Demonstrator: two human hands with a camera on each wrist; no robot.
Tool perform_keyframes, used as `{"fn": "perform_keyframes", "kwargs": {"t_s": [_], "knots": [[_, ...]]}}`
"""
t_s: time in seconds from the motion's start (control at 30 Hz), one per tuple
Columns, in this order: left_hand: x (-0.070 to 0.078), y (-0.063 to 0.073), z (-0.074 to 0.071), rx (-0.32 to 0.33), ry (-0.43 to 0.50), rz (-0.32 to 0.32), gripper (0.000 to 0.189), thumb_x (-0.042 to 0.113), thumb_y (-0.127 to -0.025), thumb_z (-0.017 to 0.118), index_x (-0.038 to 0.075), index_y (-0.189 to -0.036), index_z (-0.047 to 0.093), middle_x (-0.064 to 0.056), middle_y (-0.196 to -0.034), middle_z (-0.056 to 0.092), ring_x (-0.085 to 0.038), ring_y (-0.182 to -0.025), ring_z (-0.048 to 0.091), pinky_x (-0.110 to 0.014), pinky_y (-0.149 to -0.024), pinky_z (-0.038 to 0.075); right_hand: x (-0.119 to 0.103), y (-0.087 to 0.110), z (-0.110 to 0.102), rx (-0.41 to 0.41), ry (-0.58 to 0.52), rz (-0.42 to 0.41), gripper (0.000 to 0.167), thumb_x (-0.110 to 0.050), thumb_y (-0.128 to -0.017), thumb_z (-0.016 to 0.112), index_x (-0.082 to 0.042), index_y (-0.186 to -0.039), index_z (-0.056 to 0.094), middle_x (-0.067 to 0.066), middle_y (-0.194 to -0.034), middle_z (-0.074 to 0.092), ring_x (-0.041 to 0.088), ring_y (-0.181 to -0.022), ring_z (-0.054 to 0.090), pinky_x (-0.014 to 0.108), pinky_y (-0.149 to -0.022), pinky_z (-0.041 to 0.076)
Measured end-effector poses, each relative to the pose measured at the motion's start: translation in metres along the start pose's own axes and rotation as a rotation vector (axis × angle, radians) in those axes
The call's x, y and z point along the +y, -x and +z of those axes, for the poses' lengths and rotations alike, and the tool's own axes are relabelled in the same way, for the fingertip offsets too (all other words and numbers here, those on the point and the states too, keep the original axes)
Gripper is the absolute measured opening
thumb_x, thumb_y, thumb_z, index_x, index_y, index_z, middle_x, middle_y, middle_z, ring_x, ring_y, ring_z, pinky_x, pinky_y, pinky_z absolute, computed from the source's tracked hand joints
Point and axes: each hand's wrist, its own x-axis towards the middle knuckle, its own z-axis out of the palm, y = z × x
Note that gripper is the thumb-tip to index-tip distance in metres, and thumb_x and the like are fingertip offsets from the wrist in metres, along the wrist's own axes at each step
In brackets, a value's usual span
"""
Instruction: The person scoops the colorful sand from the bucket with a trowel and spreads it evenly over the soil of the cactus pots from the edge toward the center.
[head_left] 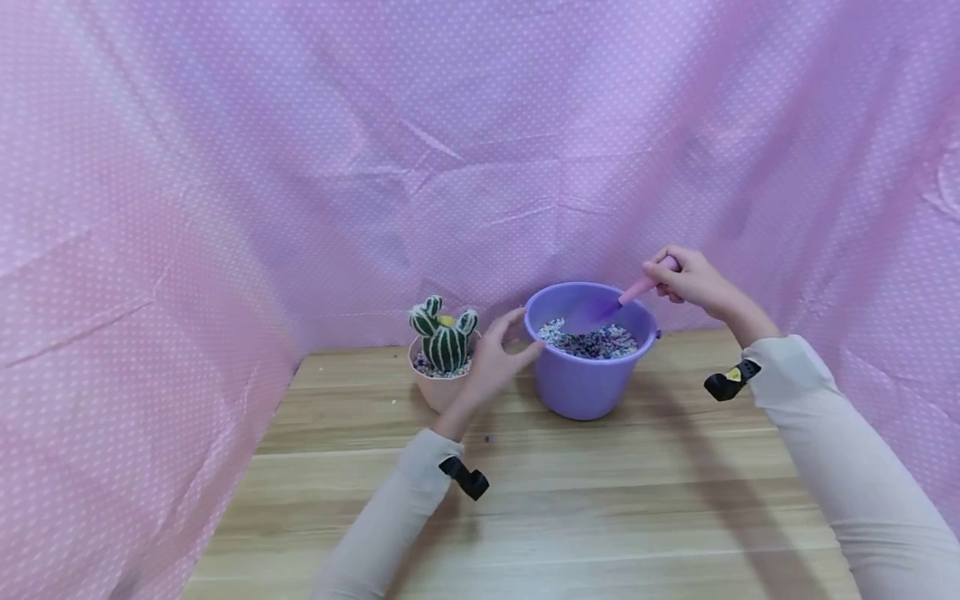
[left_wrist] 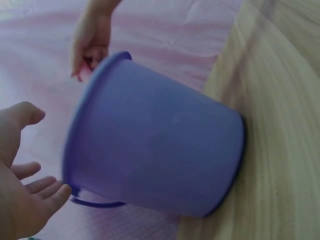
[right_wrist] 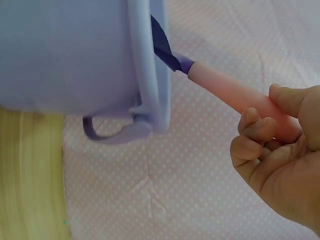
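A purple bucket (head_left: 581, 387) stands upright on the wooden table, partly filled with small white, grey and purple pebbles (head_left: 600, 342). My right hand (head_left: 690, 277) grips the pink handle of a toy shovel (right_wrist: 232, 92), its fingers curled round it. The shovel's purple blade slants down inside the bucket, close over the pebbles. On the bucket's left side, my left hand (head_left: 497, 357) is spread, with fingertips right at the rim; the left wrist view shows its thumb apart from the bucket. Behind that forearm sits a potted cactus (head_left: 446, 347), knitted-looking, green with white stripes.
The cactus's pale pink pot (head_left: 432, 390) holds pebbles too and is partly hidden by the left wrist. A loose pebble (head_left: 487, 438) lies on the wooden table (head_left: 570, 517). Pink dotted cloth (head_left: 480, 167) hangs behind and at both sides. The bucket's handle (left_wrist: 97, 204) hangs down.
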Motion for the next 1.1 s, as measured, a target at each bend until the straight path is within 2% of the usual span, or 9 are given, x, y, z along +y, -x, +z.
{"fn": "perform_keyframes", "kwargs": {"t_s": [0.1, 0.2, 0.33, 0.5, 0.6, 0.77, 0.9, 1.0, 1.1], "knots": [[-0.014, -0.007, 0.008, -0.058, -0.034, -0.114, 0.076, 0.030, -0.091, 0.078, 0.008, -0.154, 0.042, -0.016, -0.158, 0.044, -0.031, -0.146, 0.044, -0.046, -0.123, 0.038, 0.000, -0.003, -0.001, -0.015, 0.102, 0.007, 0.027, -0.021, -0.106, 0.055, 0.006, -0.112, 0.055, -0.002, -0.069, 0.062, 0.009, -0.056, 0.047, 0.022, -0.050, 0.041], [-0.022, -0.010, 0.011, -0.083, -0.020, -0.157, 0.083, 0.033, -0.091, 0.077, 0.010, -0.158, 0.036, -0.014, -0.164, 0.037, -0.030, -0.151, 0.037, -0.046, -0.125, 0.033, 0.001, -0.008, 0.002, -0.053, 0.186, -0.016, 0.027, -0.021, -0.106, 0.054, 0.006, -0.111, 0.055, -0.005, -0.072, 0.070, 0.009, -0.058, 0.045, 0.022, -0.050, 0.039], [-0.025, -0.013, 0.014, -0.093, 0.044, -0.149, 0.087, 0.031, -0.090, 0.079, 0.008, -0.160, 0.031, -0.015, -0.166, 0.031, -0.028, -0.151, 0.035, -0.044, -0.124, 0.034, 0.003, -0.016, 0.009, -0.082, 0.201, -0.069, 0.023, -0.018, -0.107, 0.053, 0.005, -0.108, 0.056, 0.005, -0.081, 0.079, 0.011, -0.062, 0.050, 0.022, -0.054, 0.042], [-0.027, -0.016, 0.015, -0.098, 0.086, -0.145, 0.090, 0.031, -0.089, 0.081, 0.009, -0.160, 0.030, -0.014, -0.165, 0.030, -0.023, -0.151, 0.036, -0.034, -0.122, 0.037, 0.010, -0.025, 0.021, -0.138, 0.167, -0.101, 0.019, -0.013, -0.107, 0.051, 0.007, -0.107, 0.054, 0.020, -0.093, 0.078, 0.017, -0.068, 0.058, 0.021, -0.059, 0.049], [-0.029, -0.017, 0.014, -0.100, 0.151, -0.141, 0.090, 0.027, -0.089, 0.081, 0.007, -0.160, 0.029, -0.016, -0.166, 0.028, -0.026, -0.152, 0.035, -0.033, -0.121, 0.037, 0.011, -0.029, 0.027, -0.135, 0.164, -0.088, 0.018, -0.013, -0.107, 0.051, 0.005, -0.106, 0.053, 0.022, -0.095, 0.077, 0.015, -0.064, 0.053, 0.020, -0.056, 0.045], [-0.028, -0.015, 0.015, -0.087, 0.240, -0.133, 0.088, 0.018, -0.089, 0.080, 0.003, -0.159, 0.029, -0.020, -0.165, 0.028, -0.035, -0.150, 0.036, -0.039, -0.120, 0.039, 0.013, -0.029, 0.036, -0.149, 0.120, -0.064, 0.019, -0.014, -0.107, 0.051, 0.004, -0.104, 0.051, 0.023, -0.098, 0.077, 0.016, -0.067, 0.053, 0.023, -0.061, 0.045], [-0.027, -0.015, 0.016, -0.089, 0.258, -0.137, 0.088, 0.016, -0.090, 0.079, 0.002, -0.159, 0.027, -0.023, -0.165, 0.027, -0.037, -0.150, 0.035, -0.044, -0.122, 0.038, 0.010, -0.027, 0.044, -0.164, 0.108, -0.031, 0.021, -0.017, -0.108, 0.049, 0.003, -0.100, 0.049, 0.021, -0.098, 0.077, 0.017, -0.068, 0.051, 0.025, -0.063, 0.045], [-0.027, -0.015, 0.018, -0.084, 0.266, -0.141, 0.088, 0.015, -0.090, 0.079, 0.002, -0.160, 0.027, -0.023, -0.164, 0.026, -0.037, -0.150, 0.035, -0.046, -0.122, 0.037, 0.010, -0.024, 0.048, -0.164, 0.086, -0.022, 0.022, -0.016, -0.108, 0.048, 0.002, -0.096, 0.048, 0.020, -0.096, 0.078, 0.013, -0.062, 0.045, 0.024, -0.058, 0.041], [-0.027, -0.014, 0.019, -0.088, 0.265, -0.138, 0.088, 0.015, -0.090, 0.079, 0.002, -0.160, 0.027, -0.023, -0.165, 0.026, -0.037, -0.150, 0.035, -0.046, -0.122, 0.037, 0.016, -0.016, 0.048, -0.163, 0.042, -0.048, 0.021, -0.014, -0.109, 0.047, 0.004, -0.097, 0.046, 0.022, -0.097, 0.077, 0.009, -0.057, 0.041, 0.023, -0.052, 0.039]]}}
